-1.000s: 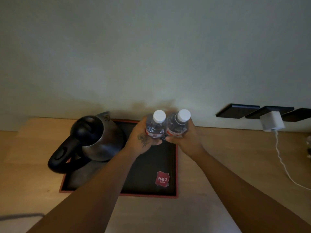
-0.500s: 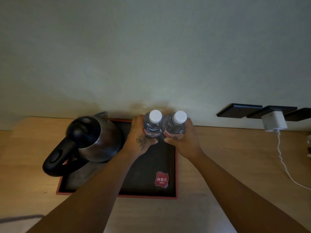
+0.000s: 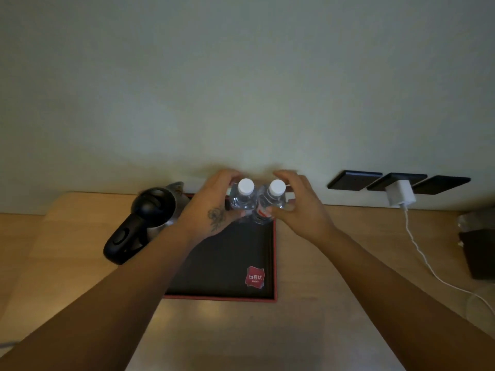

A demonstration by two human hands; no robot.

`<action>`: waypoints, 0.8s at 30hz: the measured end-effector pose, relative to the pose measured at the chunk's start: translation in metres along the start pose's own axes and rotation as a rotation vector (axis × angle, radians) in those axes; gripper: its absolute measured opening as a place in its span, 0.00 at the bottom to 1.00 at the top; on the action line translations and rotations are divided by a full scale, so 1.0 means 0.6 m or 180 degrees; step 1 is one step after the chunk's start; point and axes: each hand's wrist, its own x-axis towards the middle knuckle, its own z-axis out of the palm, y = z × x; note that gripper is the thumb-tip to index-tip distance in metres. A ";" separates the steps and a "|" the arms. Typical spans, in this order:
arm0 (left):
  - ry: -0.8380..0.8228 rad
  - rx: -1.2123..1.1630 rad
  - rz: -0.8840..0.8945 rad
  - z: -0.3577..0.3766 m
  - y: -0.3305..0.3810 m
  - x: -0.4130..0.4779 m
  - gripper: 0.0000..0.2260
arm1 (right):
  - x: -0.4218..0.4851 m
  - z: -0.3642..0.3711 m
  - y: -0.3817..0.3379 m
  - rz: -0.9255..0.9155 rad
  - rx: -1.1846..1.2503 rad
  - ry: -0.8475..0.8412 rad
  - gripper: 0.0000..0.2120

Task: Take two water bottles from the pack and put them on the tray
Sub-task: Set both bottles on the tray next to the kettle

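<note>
Two clear water bottles with white caps stand upright side by side at the far right corner of the black, red-rimmed tray [image 3: 274,263]: the left bottle [image 3: 242,198] and the right bottle [image 3: 273,200], which touch each other. My left hand [image 3: 211,207] curves around the left bottle with its fingers spread and arched away from the cap. My right hand [image 3: 300,207] cups the right bottle loosely, its fingers apart and its thumb near the red label. The bottles' bases are hidden behind my thumbs. No pack is in view.
A steel kettle [image 3: 150,218] with a black handle stands on the tray's left side. The tray lies on a wooden desk [image 3: 334,263] against the wall. On the right are black wall sockets [image 3: 356,179], a white charger [image 3: 400,195] with its cable, and a dark box [image 3: 479,253].
The bottles went down and away onto the tray's far right corner. Both hands, shut on them before, have loosened and spread their fingers.
</note>
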 end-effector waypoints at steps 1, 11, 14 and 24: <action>-0.0001 0.0185 0.0248 -0.019 0.014 0.002 0.31 | 0.000 -0.014 -0.015 -0.0120 -0.0190 0.0019 0.32; -0.0895 0.1391 0.1133 -0.075 0.092 0.041 0.22 | -0.004 -0.045 -0.081 -0.0194 -0.1263 -0.0305 0.22; -0.0876 0.1584 0.0991 -0.082 0.103 0.042 0.18 | -0.008 -0.047 -0.078 -0.0152 -0.1386 -0.0264 0.17; -0.0822 0.2151 0.0343 -0.079 0.136 0.051 0.17 | 0.000 -0.050 -0.086 0.0022 -0.1471 -0.0360 0.16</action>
